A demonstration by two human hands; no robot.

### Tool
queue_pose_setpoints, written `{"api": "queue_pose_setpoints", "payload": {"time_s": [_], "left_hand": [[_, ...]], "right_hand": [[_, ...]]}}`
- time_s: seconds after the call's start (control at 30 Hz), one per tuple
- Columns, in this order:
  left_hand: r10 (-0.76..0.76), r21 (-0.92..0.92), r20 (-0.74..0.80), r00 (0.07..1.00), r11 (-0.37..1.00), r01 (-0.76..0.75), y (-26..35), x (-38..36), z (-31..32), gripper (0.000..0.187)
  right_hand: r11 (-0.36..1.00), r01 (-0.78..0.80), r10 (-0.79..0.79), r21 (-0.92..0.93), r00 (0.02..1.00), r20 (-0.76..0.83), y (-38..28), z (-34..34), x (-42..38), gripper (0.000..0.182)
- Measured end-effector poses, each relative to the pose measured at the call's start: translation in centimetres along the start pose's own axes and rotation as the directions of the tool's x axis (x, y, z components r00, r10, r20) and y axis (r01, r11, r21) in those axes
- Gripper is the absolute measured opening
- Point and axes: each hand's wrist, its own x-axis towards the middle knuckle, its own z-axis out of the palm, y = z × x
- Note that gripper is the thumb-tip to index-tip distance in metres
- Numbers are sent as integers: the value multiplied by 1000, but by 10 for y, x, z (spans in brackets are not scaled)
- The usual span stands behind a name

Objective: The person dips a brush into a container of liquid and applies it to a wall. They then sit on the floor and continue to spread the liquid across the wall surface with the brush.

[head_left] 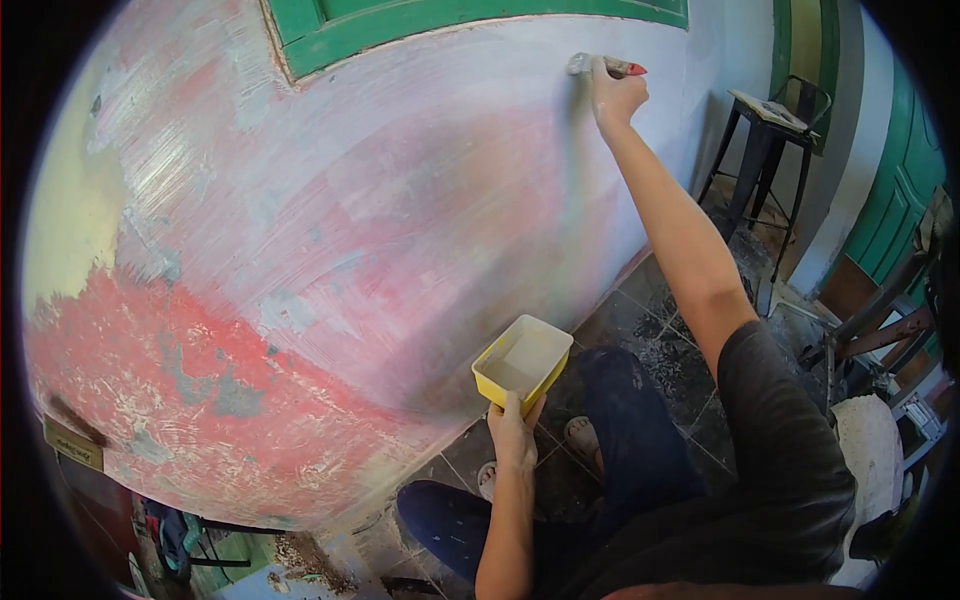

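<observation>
The person wears a charcoal-black top (790, 440) with a short, loose sleeve (755, 360) that ends just above the elbow, its cloth plain and a little faded to grey, with soft creases. The trousers (640, 430) are dark navy, roomy at the knees and dotted with small pale specks, and below them shows light greyish footwear (581, 436), partly hidden by the legs. Both forearms are uncovered, down to a slender bare right hand (617, 95) and left hand (514, 438).
</observation>
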Motion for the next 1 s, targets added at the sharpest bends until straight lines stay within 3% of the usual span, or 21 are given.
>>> {"api": "queue_pose_setpoints", "payload": {"time_s": [0.03, 0.1, 0.17, 0.2, 0.23, 0.27, 0.3, 0.33, 0.4, 0.43, 0.5, 0.53, 0.57, 0.6, 0.63, 0.67, 0.7, 0.77, 0.83, 0.93, 1.0], "left_hand": [[0, 1, 10, 1000, 1000, 0, 0, 0, -1, 40], [-5, 6, 19, 1000, 1000, 5, -2, 1, 0, 41], [-2, -17, 6, 1000, 1000, 2, -3, 1, 2, 41], [-7, -14, 3, 1000, 1000, 7, -3, 2, 3, 41], [-9, -21, 5, 1000, 1000, 9, -4, 3, 4, 41], [-9, -28, 6, 1000, 1000, 9, -5, 4, 5, 41], [-11, -26, 1, 1000, 1000, 11, -6, 5, 4, 41], [-7, -36, 21, 1000, 999, 8, -8, 7, 4, 40], [-3, -43, 37, 999, 999, 5, -6, 8, 5, 40], [8, -54, 26, 1000, 999, -7, -4, 6, 8, 39], [20, -71, 12, 1000, 997, -19, -5, 4, 6, 38], [7, -66, 12, 1000, 998, -6, -8, 7, 2, 38], [-6, -63, 12, 1000, 998, 6, -9, 8, -1, 38], [-2, -71, 11, 1000, 997, 2, -6, 6, 0, 38], [1, -56, 3, 1000, 998, -1, -3, 2, 1, 39], [4, -42, -6, 1000, 999, -5, -1, 0, 1, 39], [7, -52, -10, 1000, 999, -8, 0, -1, -1, 39], [12, -31, -6, 1000, 999, -12, 0, -1, -6, 40], [18, -40, -16, 1000, 999, -18, -2, 0, -12, 40], [29, -45, -25, 999, 999, -30, 1, -1, -16, 39], [24, -37, -27, 999, 999, -25, 2, -1, -17, 38]], "right_hand": [[997, 75, -74, 33, 997, -30, -14, -4, -6, 30], [988, 105, -117, 112, 987, 106, -61, 6, -43, 29], [965, 10, -93, 262, 948, 305, -123, 14, -105, 33], [911, 79, -217, 404, 927, 307, -154, 12, -144, 29], [750, 521, -640, 409, 728, 246, -164, 20, -176, 7], [636, 513, -708, 577, 685, 172, -202, 7, -214, 17], [583, 427, -746, 691, 619, 247, -227, -12, -247, 32], [543, 344, -769, 766, 571, 289, -246, -17, -279, 34], [504, 142, -757, 852, 548, 357, -268, -28, -318, 32], [506, 137, -753, 851, 551, 359, -266, -28, -318, 32], [484, 174, -710, 858, 651, 269, -253, -22, -302, 20], [525, 260, -706, 810, 665, 244, -237, -13, -281, 11], [586, 170, -617, 792, 728, 300, -211, -4, -260, 5], [673, 138, -524, 727, 782, 337, -193, -1, -233, 18], [775, -89, -315, 625, 804, 504, -168, -1, -208, 14], [761, -149, -234, 631, 845, 481, -144, 3, -178, 11], [855, -91, -193, 511, 859, 475, -128, -9, -145, 16], [937, 34, -140, 348, 948, 285, -73, -9, -92, 22], [998, -23, 15, 52, 989, 150, -34, -21, -53, 24], [991, 61, -66, 123, 997, 45, -43, -28, -55, 27], [980, -5, -49, 200, 963, 263, -63, -10, -92, 23]]}}
